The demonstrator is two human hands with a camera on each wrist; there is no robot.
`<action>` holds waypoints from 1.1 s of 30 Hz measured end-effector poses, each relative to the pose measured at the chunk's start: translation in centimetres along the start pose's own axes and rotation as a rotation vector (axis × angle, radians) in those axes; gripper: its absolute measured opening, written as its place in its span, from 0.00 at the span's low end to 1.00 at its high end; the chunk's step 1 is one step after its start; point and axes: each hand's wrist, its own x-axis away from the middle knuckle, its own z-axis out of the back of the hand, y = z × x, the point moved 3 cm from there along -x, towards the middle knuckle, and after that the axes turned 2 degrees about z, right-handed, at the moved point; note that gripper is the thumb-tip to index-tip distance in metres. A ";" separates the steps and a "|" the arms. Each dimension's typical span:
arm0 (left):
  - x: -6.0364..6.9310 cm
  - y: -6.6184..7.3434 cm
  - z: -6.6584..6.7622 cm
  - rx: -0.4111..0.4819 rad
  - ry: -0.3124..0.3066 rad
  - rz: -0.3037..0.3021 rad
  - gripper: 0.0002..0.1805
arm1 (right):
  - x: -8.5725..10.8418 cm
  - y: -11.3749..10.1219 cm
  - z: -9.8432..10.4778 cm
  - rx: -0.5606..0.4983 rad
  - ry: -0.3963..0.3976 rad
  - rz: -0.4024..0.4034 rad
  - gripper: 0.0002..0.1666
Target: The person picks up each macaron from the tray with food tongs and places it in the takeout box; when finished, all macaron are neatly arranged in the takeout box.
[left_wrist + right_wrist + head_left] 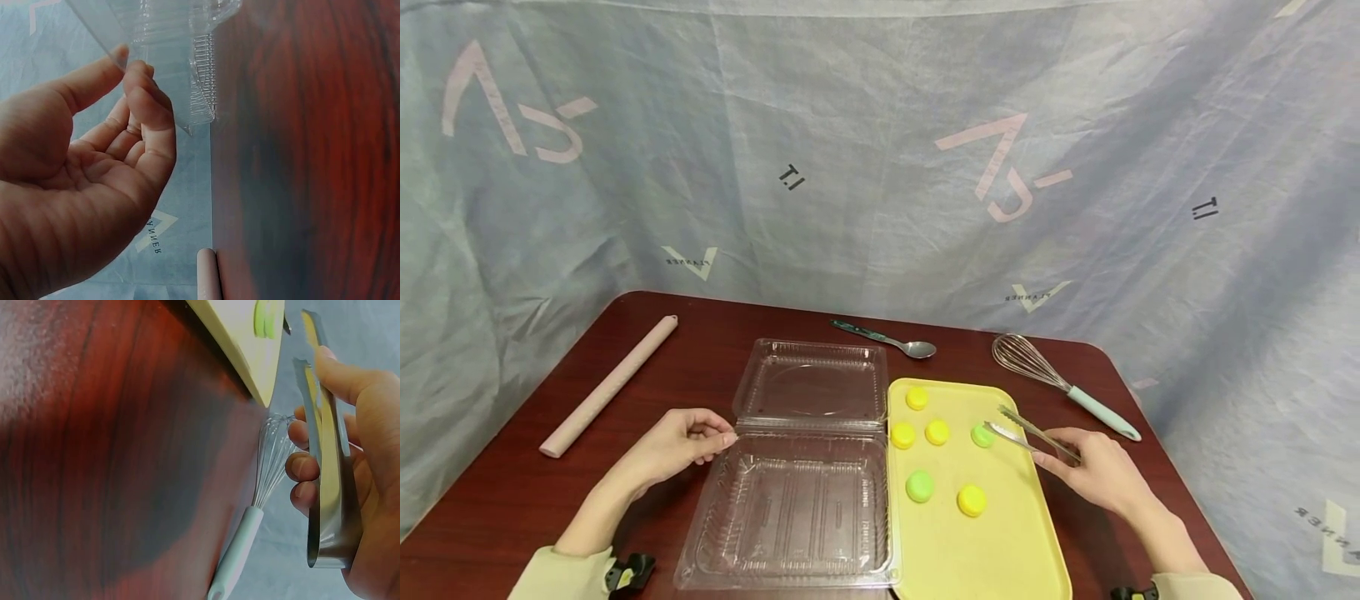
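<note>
Tongs [1037, 432] gripped by the right hand [1101, 468] with curled fingers, tips parted above a yellow tray [985, 558] near a green macaron [982, 437]; contact unclear. Tray's near edge cut off from sight. Left hand [681, 442] pinching the rim of a clear container [790, 577] between thumb and forefinger.

The left hand [677, 446] and right hand [1101, 471] are bare. The forearms [601, 518] are partly covered by pale beige sleeves [561, 575]. Beside these, black wrist devices [638, 568] are worn, the left one marked with a small yellow patch.
</note>
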 end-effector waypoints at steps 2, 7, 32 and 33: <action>0.0 0.0 0.0 0.001 0.002 -0.002 0.15 | 0.0 -0.1 -0.2 0.003 -0.008 0.000 0.26; 0.1 0.0 0.1 0.004 0.010 -0.012 0.15 | 0.0 -0.2 -0.6 0.006 -0.028 -0.002 0.27; 0.0 0.1 0.0 0.005 0.003 -0.012 0.15 | 0.4 -0.2 -1.4 0.008 -0.022 0.046 0.22; 0.0 0.1 0.0 0.005 0.003 -0.013 0.15 | 0.3 -0.2 -1.4 0.006 -0.022 0.048 0.21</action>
